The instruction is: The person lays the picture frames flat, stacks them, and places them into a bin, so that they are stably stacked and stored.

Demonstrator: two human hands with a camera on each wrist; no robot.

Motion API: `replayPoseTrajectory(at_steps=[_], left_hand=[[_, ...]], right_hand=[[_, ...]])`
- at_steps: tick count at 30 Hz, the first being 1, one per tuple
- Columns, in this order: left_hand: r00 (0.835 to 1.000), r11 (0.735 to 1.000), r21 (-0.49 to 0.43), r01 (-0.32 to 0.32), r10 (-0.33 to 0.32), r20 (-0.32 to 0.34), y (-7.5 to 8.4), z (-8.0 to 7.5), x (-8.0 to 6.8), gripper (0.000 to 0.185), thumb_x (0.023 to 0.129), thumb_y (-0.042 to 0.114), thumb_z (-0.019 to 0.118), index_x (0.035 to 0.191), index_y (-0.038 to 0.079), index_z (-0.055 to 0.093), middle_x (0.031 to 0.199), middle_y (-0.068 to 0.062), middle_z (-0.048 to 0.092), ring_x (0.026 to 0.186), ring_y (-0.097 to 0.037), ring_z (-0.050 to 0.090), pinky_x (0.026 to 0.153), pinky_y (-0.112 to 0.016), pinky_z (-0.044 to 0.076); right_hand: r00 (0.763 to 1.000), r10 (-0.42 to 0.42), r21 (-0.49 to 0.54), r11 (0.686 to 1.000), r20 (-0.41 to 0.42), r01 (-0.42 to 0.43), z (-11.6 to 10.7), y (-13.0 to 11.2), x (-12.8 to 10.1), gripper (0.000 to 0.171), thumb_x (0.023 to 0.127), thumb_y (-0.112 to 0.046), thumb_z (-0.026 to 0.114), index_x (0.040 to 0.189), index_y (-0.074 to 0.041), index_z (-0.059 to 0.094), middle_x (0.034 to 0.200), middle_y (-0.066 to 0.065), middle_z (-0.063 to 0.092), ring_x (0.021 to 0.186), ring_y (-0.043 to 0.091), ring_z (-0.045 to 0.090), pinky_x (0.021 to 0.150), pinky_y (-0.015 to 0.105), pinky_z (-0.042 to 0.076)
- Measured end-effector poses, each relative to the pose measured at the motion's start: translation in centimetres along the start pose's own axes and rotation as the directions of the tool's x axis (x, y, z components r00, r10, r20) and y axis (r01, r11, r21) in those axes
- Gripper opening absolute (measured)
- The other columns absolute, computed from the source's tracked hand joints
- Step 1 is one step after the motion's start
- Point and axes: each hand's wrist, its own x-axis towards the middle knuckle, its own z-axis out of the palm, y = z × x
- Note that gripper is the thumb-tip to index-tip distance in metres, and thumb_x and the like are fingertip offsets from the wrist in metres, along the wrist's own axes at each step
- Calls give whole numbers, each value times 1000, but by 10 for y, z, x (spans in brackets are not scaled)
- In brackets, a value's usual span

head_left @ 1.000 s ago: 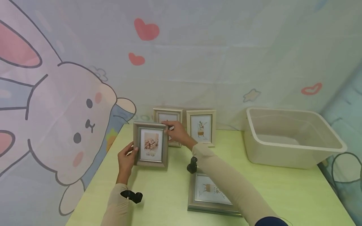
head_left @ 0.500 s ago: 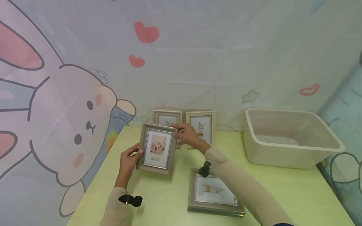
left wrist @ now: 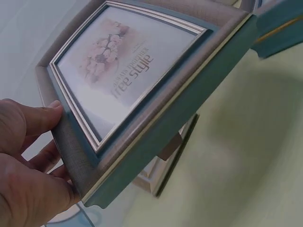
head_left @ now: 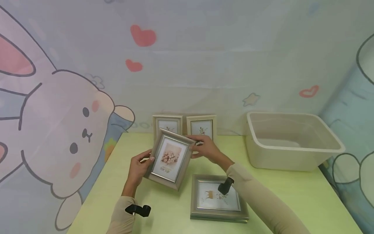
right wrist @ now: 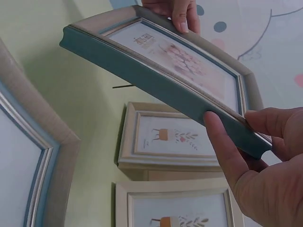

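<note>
A taupe picture frame (head_left: 170,158) with a pink flower print is held tilted above the table between both hands. My left hand (head_left: 141,166) grips its left edge, thumb on the front and fingers behind, as the left wrist view also shows. At its upper right corner my right hand (head_left: 208,149) pinches the frame; in the right wrist view the thumb and fingers (right wrist: 222,142) lie on its side and front. Behind it, two cream picture frames stand upright, the left one (head_left: 167,117) partly covered and the right one (head_left: 214,125) partly behind the right hand.
A stack of taupe picture frames (head_left: 194,198) lies flat on the green table (head_left: 163,217) near the front, its top one showing a plant print. To the right stands a large cream plastic bin (head_left: 280,159). A cartoon-printed cloth (head_left: 187,71) hangs behind the table.
The held picture frame has come toward the front and right, tilting clockwise and leaning back. Both hands move with it. The upright frames and the stack stay put.
</note>
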Motion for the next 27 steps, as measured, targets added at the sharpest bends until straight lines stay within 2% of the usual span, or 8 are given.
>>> replayPoseTrajectory(at_steps=[3,9,12,17,21,27], left_hand=[[1000,1000,10,-13,13,17,5,5,1,39,91,-7,65,130,-9,61,98,-1,66,86,0,60,75,-16,52],[994,1000,18,-1,-1,106,16,16,2,41,91,-9,64,132,-9,59,124,-27,61,93,1,59,79,-14,52],[989,1000,21,2,-5,145,19,21,4,41,92,-8,63,132,-10,58,131,-31,57,95,-1,58,79,-13,51],[983,999,41,-28,20,185,24,26,5,39,91,-8,64,129,-11,60,127,-31,58,96,-4,57,78,-14,51],[966,994,91,-58,33,255,30,28,5,38,92,-6,65,129,-9,61,127,-28,59,100,-10,58,80,-17,52],[921,974,186,-126,45,387,37,34,9,36,93,-1,65,128,-6,63,128,-27,62,112,-28,58,95,-35,50]], right_hand=[[1000,-3,16,1000,-24,4,-5,0,-9,54,91,5,65,143,-2,53,131,29,55,93,22,67,76,43,62],[999,4,24,1000,-47,-3,-19,4,-27,56,91,4,67,144,-2,52,137,29,51,98,24,66,78,45,61],[999,13,-23,1000,-49,-15,-26,6,-33,57,90,1,69,144,-3,52,134,30,54,100,24,67,79,44,61],[999,8,-152,988,-31,-12,-36,4,-38,54,91,-4,69,143,-1,53,124,28,59,101,26,68,82,44,61],[1000,-25,-265,964,5,26,-40,-1,-37,51,92,-8,69,140,-1,56,121,26,63,102,29,68,81,44,61],[998,-43,-383,922,47,58,-40,-9,-36,54,89,-10,72,140,-3,56,117,22,68,105,31,67,78,38,59]])
